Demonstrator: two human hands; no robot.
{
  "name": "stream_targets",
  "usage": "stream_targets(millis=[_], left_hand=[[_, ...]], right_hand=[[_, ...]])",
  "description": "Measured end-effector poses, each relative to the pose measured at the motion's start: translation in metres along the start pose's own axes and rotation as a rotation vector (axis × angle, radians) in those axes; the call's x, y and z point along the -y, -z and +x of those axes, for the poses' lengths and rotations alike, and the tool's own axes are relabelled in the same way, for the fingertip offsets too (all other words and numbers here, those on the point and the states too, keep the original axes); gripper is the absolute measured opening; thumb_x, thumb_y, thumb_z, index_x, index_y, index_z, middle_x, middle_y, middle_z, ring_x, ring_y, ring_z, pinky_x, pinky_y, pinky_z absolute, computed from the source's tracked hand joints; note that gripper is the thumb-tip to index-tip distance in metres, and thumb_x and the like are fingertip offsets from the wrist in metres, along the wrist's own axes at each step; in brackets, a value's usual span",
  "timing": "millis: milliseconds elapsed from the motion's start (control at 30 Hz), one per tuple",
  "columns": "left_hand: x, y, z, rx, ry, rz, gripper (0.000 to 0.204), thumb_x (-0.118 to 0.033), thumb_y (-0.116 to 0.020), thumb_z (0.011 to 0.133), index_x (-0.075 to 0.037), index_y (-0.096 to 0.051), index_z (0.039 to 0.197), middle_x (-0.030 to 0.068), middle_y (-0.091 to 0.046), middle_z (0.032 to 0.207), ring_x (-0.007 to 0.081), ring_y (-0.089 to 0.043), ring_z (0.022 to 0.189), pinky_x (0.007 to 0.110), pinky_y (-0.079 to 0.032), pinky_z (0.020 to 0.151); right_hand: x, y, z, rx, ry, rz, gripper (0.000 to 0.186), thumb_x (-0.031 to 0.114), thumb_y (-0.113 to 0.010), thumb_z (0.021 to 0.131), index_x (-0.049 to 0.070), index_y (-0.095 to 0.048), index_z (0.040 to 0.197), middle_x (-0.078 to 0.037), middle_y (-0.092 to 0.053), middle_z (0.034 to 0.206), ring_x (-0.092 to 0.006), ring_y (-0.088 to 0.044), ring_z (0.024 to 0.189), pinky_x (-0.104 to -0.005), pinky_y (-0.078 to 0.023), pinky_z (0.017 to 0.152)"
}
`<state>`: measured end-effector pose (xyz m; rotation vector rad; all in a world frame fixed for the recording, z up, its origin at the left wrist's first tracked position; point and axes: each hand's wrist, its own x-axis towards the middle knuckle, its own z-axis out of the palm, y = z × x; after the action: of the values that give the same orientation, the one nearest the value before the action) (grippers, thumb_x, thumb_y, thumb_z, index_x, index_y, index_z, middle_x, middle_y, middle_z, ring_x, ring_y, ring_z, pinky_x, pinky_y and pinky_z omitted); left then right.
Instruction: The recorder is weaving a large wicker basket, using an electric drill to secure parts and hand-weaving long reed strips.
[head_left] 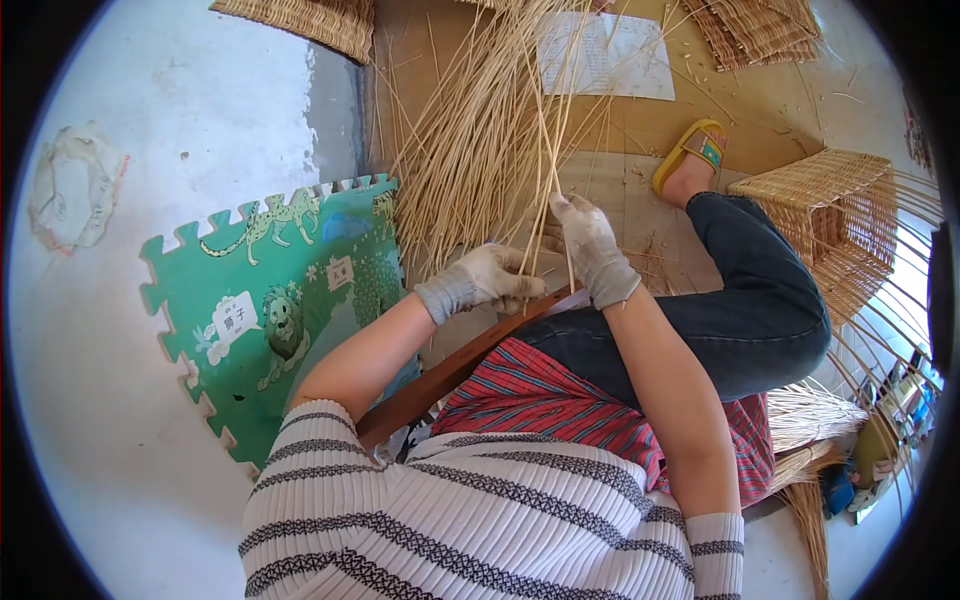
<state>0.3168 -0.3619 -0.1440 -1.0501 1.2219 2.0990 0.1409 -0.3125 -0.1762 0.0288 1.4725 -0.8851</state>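
Note:
Both my hands wear pale work gloves with grey cuffs. My right hand (592, 245) is closed around a few long wicker strands (556, 150), pinching them between thumb and fingers. Just to its left and lower, my left hand (492, 279) is closed on the lower part of a strand. Below the hands, a long flat brown strip (465, 358) slants across my lap, with a pale piece at its upper end that I cannot make out. Beyond the hands spreads a large loose pile of straw-coloured wicker strands (465, 150).
On the left lies a green foam puzzle mat (235, 330) with animal pictures. A half-woven wicker basket (840, 205) with long loose stakes stands at right, near my yellow slipper (672, 170). Farther off are a paper sheet (640, 65) and woven panels (750, 30). Strand bundles (810, 415) lie behind my leg.

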Motion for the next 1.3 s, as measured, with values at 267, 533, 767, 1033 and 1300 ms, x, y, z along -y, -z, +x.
stream_targets(millis=[267, 533, 767, 1033, 1300], left_hand=[[0.062, 0.021, 0.047, -0.377, -0.107, 0.582, 0.035, -0.022, -0.068, 0.088, -0.007, -0.061, 0.119, 0.0131, -0.071, 0.096, 0.0236, -0.070, 0.084, 0.037, -0.057, 0.075], [0.218, 0.166, 0.078, -0.767, 0.299, 0.878, 0.034, -0.025, -0.043, 0.095, -0.014, -0.070, 0.113, 0.0176, -0.067, 0.119, 0.0381, -0.064, 0.109, 0.047, -0.051, 0.095], [0.211, 0.183, 0.057, -0.843, 0.533, 0.627, 0.035, -0.027, -0.053, 0.095, -0.011, -0.058, 0.126, 0.0179, -0.065, 0.121, 0.0400, -0.062, 0.108, 0.049, -0.051, 0.091], [0.191, 0.147, 0.054, -1.426, -0.126, 0.584, 0.024, -0.017, -0.062, 0.087, -0.014, -0.060, 0.111, 0.0166, -0.059, 0.109, 0.0402, -0.061, 0.096, 0.049, -0.051, 0.084], [0.178, 0.147, 0.106, -1.277, -0.070, 0.557, 0.012, -0.021, -0.064, 0.088, -0.018, -0.070, 0.098, 0.0158, -0.061, 0.104, 0.0381, -0.064, 0.093, 0.048, -0.053, 0.079]], right_hand=[[0.027, -0.010, -0.033, -0.118, 0.062, -1.044, 0.037, 0.030, -0.049, 0.096, -0.003, -0.063, 0.107, -0.026, -0.068, 0.092, -0.0296, -0.072, 0.082, -0.0429, -0.055, 0.078], [0.105, 0.064, -0.210, -0.049, -0.039, -0.567, 0.037, 0.029, -0.051, 0.101, -0.002, -0.066, 0.114, -0.003, -0.054, 0.051, -0.0089, -0.046, 0.040, -0.0235, -0.033, 0.041], [0.056, 0.170, -0.322, -0.290, 0.516, -0.642, 0.036, 0.026, -0.053, 0.097, -0.009, -0.060, 0.106, -0.006, -0.053, 0.050, -0.0093, -0.042, 0.034, -0.0220, -0.029, 0.034], [-0.005, 0.192, -0.300, 0.084, 0.704, 0.278, 0.026, 0.027, -0.059, 0.096, 0.003, -0.052, 0.102, -0.004, -0.050, 0.065, -0.0132, -0.047, 0.051, -0.0283, -0.037, 0.044], [-0.025, 0.140, -0.244, -0.378, 0.605, 0.241, 0.041, 0.026, -0.050, 0.104, -0.010, -0.055, 0.123, 0.006, -0.036, 0.051, -0.0014, -0.025, 0.039, -0.0194, -0.021, 0.039]])
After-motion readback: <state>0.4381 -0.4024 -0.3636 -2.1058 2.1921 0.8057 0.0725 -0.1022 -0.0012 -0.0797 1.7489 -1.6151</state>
